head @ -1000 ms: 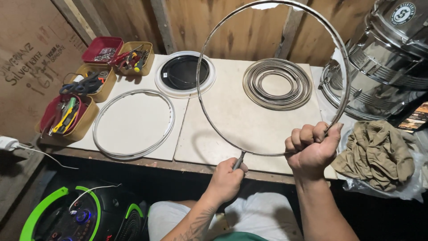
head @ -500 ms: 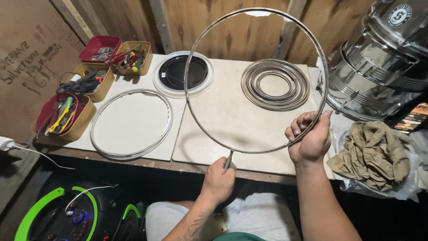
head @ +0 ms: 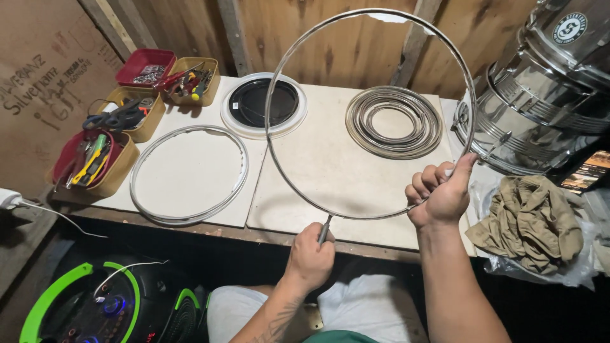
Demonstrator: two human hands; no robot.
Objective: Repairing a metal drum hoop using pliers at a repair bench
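So the big metal hoop (head: 273, 95) is held up on edge over the tabletop (head: 330, 171), standing roughly upright and tilted a bit away toward the wooden wall. It's a full circle so there's no real long axis; its face points more or less back at the camera. The top of the hoop just about touches the upper frame edge, and against the bright patch there it's hard to follow.

The right hand (head: 441, 194) is closed around the lower right of the hoop, fingers curled over the rim, so that stretch of metal is hidden. The left hand (head: 310, 257) is fisted at the bottom of the hoop around a thin tool (head: 324, 228); only a short metal stub sticks out, so I can't tell what kind of tool it is or exactly how it meets the rim.

Lying flat on the tabletop: a second hoop (head: 141, 166) to the left, a round white-rimmed drumhead (head: 227, 114) partly behind the held hoop, and a stack of smaller rings (head: 394, 121). Trays of hand tools (head: 95, 162) sit at the left edge. A chrome drum shell (head: 540, 95) is cut off at the right, with a crumpled tan cloth (head: 534, 222) below it.
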